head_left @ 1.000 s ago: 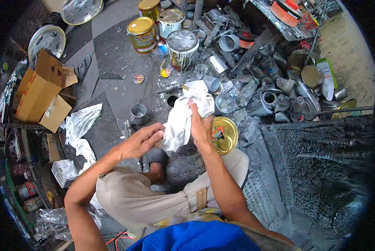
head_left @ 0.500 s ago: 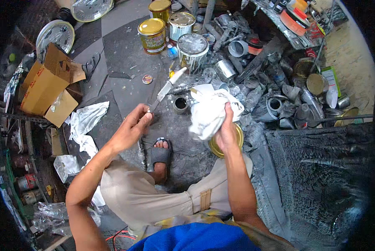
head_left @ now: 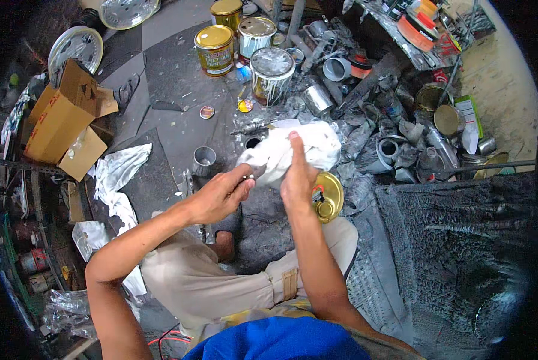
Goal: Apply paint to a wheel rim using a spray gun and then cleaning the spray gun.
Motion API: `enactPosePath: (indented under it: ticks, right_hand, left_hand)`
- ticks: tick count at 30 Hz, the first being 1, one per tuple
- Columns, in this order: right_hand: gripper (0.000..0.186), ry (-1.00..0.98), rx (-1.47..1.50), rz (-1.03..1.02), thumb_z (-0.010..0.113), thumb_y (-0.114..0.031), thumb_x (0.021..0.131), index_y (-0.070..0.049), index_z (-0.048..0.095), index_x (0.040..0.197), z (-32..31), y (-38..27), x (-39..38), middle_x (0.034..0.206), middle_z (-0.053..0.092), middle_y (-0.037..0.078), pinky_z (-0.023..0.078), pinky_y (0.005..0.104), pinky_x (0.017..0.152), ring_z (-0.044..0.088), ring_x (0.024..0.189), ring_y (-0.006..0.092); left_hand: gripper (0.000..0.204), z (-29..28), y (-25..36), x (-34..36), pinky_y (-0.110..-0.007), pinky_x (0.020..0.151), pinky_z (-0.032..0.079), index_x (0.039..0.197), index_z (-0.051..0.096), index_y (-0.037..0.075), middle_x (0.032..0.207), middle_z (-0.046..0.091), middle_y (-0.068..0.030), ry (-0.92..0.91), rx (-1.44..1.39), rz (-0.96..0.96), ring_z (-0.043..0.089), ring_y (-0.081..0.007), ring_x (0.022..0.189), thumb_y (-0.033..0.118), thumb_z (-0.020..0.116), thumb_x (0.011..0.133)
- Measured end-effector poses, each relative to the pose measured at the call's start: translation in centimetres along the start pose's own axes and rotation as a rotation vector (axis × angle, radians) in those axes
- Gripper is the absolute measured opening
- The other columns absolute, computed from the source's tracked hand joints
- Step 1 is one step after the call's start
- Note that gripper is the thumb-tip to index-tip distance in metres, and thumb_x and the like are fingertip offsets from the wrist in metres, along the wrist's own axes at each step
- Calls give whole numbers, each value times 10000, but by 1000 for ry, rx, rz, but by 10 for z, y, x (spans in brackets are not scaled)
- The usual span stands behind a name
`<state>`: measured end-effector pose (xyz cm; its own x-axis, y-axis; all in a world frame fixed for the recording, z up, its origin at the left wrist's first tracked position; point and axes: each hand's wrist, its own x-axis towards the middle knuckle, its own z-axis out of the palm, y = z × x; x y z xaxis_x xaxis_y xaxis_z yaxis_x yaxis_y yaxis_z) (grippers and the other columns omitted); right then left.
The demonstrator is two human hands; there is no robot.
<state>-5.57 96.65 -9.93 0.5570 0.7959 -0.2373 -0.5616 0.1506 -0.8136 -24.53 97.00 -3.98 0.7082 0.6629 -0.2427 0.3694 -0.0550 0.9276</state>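
My left hand [head_left: 218, 195] is closed round the near end of a thin metal spatula; only a small pale bit of it shows at the fingers. The rest is hidden by a bunched white cloth [head_left: 323, 147]. My right hand [head_left: 299, 183] grips that cloth from the near side, thumb on top, folding it about the tool. Both hands are close together above the floor in front of my knees. Beneath the right hand sits a gold round tin or lid [head_left: 335, 201]. A small metal cup [head_left: 205, 156] stands beyond my left hand.
Paint cans [head_left: 272, 75] with gold or white-streaked sides stand farther off. To the right lies a heap of dirty cans and scraps [head_left: 395, 147]. An open cardboard box [head_left: 59, 132] and a white rag [head_left: 122, 165] are at the left. A bench [head_left: 419, 54] holds orange containers.
My left hand has moved right, bringing the spatula into the cloth, which now covers its white-coated end. My right hand has shifted slightly left and up. The metal cup has come into sight.
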Motion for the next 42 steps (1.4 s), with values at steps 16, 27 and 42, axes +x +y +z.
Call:
enactPosePath:
  ticks: [16, 27, 42]
  right_hand:
    - [323, -101, -412, 478, 813, -226, 907, -11, 692, 1115, -73, -39, 16, 963, 731, 52, 526, 262, 544, 688, 716, 116]
    - [436, -677, -1310, 433, 863, -241, 840, 60, 691, 1105, -153, 33, -40, 876, 746, 124, 574, 389, 605, 710, 634, 217]
    - [832, -946, -2138, -900, 878, -182, 707, -157, 550, 1471, -33, 132, 101, 1287, 570, 104, 405, 527, 1046, 511, 1272, 330]
  left_hand:
    - [227, -45, -125, -51, -454, 838, 498, 1247, 567, 32, 978, 638, -223, 27, 226, -1, 643, -376, 940, 200, 497, 1111]
    - [342, 69, -255, 21, -476, 956, 524, 1221, 675, 36, 1098, 687, -241, 259, 148, -123, 656, -420, 1060, 208, 713, 928]
    - [885, 3, -365, -25, -480, 829, 545, 1134, 651, -110, 1005, 727, -278, 730, 138, -927, 708, -412, 900, 610, 922, 698]
